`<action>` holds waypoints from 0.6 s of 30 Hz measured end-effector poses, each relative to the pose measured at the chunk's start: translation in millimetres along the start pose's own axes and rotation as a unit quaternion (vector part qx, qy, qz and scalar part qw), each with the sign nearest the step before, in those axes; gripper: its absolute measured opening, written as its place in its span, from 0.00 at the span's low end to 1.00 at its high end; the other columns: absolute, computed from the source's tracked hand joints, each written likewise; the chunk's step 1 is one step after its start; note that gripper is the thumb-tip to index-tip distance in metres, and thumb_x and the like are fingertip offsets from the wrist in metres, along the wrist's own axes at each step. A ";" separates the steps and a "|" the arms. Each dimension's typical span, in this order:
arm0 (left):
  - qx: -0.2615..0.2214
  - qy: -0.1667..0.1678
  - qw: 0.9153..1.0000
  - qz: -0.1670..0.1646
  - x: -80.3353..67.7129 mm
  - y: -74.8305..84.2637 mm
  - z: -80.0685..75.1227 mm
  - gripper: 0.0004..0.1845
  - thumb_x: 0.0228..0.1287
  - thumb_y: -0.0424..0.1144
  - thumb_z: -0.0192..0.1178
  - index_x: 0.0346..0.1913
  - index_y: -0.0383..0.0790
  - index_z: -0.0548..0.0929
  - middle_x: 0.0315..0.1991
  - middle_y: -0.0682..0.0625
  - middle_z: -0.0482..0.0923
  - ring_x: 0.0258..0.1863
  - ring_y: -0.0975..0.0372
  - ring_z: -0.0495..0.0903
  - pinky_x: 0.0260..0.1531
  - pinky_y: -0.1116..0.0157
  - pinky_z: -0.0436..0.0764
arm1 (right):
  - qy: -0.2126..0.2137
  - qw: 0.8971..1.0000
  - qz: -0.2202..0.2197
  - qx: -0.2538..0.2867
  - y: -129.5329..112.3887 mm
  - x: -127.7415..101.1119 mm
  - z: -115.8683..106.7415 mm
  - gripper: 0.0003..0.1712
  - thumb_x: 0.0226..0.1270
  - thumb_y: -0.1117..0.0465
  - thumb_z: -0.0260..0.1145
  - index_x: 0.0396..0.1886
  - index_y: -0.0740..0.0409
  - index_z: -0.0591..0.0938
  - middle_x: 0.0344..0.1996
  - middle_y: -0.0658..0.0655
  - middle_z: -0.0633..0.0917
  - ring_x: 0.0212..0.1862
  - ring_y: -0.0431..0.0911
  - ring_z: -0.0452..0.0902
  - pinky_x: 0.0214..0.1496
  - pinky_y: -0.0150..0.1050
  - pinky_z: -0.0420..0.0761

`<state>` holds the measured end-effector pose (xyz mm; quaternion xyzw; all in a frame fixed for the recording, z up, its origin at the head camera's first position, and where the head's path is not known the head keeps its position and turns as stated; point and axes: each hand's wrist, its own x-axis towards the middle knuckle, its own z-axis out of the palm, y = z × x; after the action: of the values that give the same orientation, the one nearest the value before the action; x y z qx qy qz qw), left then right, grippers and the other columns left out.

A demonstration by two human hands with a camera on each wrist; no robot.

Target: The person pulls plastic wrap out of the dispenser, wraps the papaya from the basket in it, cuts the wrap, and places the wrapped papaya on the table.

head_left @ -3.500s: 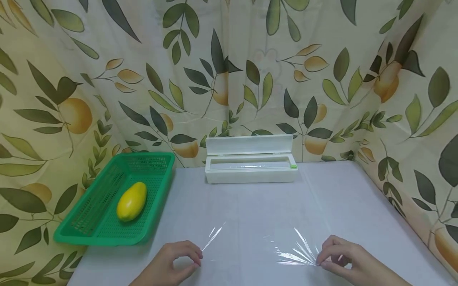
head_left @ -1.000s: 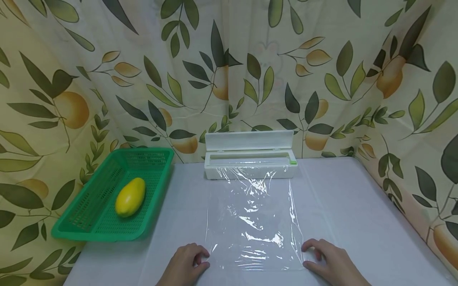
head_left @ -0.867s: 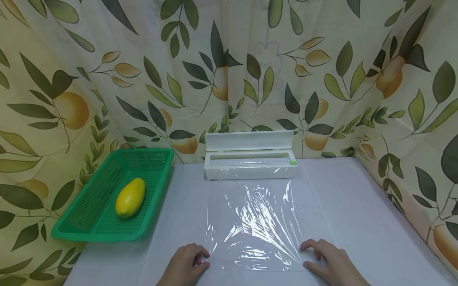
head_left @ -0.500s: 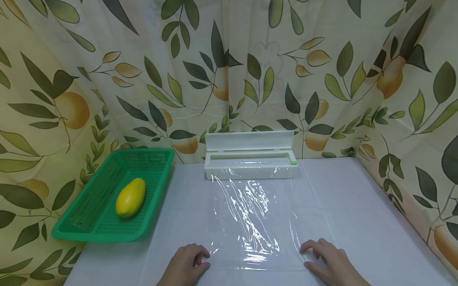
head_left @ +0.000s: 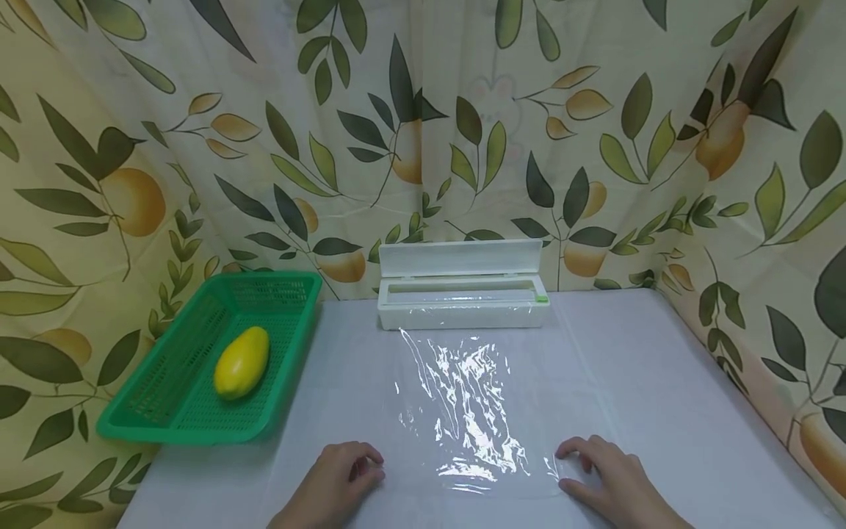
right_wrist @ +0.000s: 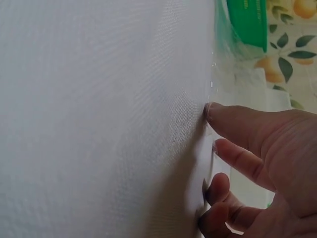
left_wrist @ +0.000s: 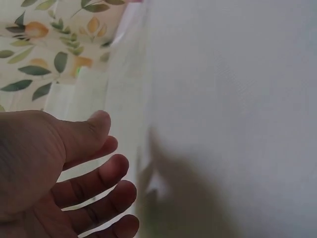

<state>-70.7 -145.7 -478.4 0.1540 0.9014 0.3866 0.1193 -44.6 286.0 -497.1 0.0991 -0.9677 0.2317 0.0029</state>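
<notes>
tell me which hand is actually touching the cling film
The right hand: its fingertips press the cling film corner. The left hand is lifted beside the sheet.

You worked with both hands bare: your left hand [head_left: 340, 481] and right hand [head_left: 604, 481] showed no gloves, rings or watch. Your fingernails were short and unpainted. Both forearms were bare too, with no sleeve reaching the near edge of the head view.
</notes>
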 end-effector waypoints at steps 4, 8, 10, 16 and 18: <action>0.025 0.009 1.000 0.012 4.2 8.7 -21.7 0.06 0.68 0.42 0.68 0.43 0.44 0.88 0.22 0.61 0.74 0.23 0.69 0.71 0.26 0.70 0.76 | -0.020 1.000 0.023 -0.002 -3.4 3.8 -0.9 0.23 0.53 0.48 0.81 0.47 0.38 0.82 0.28 0.40 0.70 0.32 0.35 0.64 0.38 0.43 0.65; 0.068 0.067 0.994 0.046 11.8 23.4 -56.1 0.05 0.67 0.39 0.69 0.43 0.45 0.88 0.25 0.63 0.76 0.25 0.70 0.72 0.26 0.71 0.77 | -0.033 0.999 0.038 0.002 -5.4 7.6 -2.0 0.22 0.54 0.48 0.81 0.48 0.38 0.82 0.28 0.41 0.71 0.32 0.36 0.65 0.38 0.42 0.62; 0.089 0.106 0.988 0.067 14.6 32.6 -79.0 0.05 0.67 0.37 0.70 0.43 0.45 0.88 0.27 0.62 0.78 0.25 0.70 0.73 0.27 0.71 0.78 | -0.034 0.999 0.034 0.001 -5.6 8.4 -3.0 0.22 0.54 0.48 0.81 0.47 0.38 0.82 0.28 0.41 0.71 0.32 0.36 0.65 0.38 0.42 0.63; 0.144 0.189 0.963 0.129 25.9 41.7 -153.3 0.07 0.67 0.35 0.69 0.46 0.40 0.88 0.30 0.55 0.82 0.26 0.65 0.79 0.24 0.68 0.78 | -0.042 0.999 0.031 0.003 -6.1 9.9 -5.6 0.22 0.54 0.48 0.81 0.47 0.38 0.81 0.28 0.42 0.71 0.30 0.35 0.65 0.38 0.42 0.67; 0.159 0.207 0.956 0.135 31.5 35.9 -174.8 0.07 0.68 0.35 0.68 0.46 0.38 0.88 0.31 0.52 0.84 0.27 0.61 0.81 0.25 0.66 0.78 | -0.048 0.998 0.040 0.009 -6.2 10.5 -5.0 0.22 0.54 0.48 0.81 0.47 0.38 0.81 0.28 0.42 0.71 0.30 0.35 0.65 0.36 0.40 0.67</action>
<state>-151.6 -226.0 -337.5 0.2079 0.9269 0.2744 -0.1494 -53.9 280.8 -489.3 0.0716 -0.9677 0.2356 -0.0534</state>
